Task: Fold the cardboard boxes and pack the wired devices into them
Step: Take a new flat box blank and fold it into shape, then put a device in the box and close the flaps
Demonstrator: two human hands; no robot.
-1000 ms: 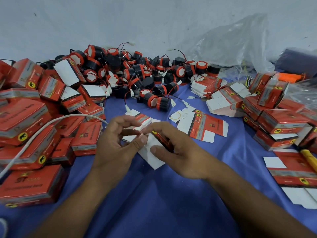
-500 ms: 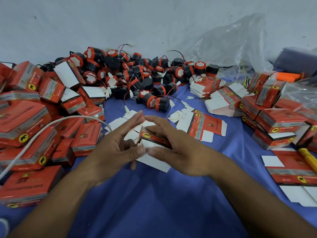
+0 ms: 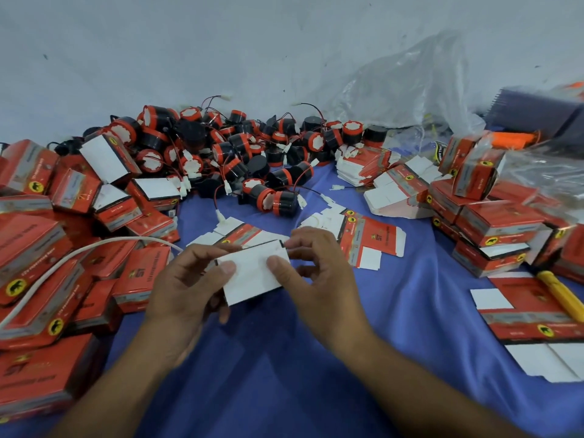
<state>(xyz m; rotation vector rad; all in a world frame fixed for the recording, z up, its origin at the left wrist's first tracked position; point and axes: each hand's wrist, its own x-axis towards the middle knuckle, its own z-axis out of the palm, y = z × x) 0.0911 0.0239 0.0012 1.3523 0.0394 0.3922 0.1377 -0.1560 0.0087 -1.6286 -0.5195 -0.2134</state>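
A bare stretch of blue-covered worktop (image 3: 284, 380) is left open between the forearms. Just beyond it, a half-folded cardboard box (image 3: 252, 276) is gripped white side up: its left edge is pinched by the left hand (image 3: 189, 289) and its right edge by the right hand (image 3: 319, 279), fingers curled behind, thumbs on top. Its underside is hidden. Finished boxes (image 3: 38, 279) crowd both sides, cut off by the frame. Flat blanks (image 3: 369, 241) lie behind the hands; farther back, wired devices (image 3: 252, 153) are heaped against the wall.
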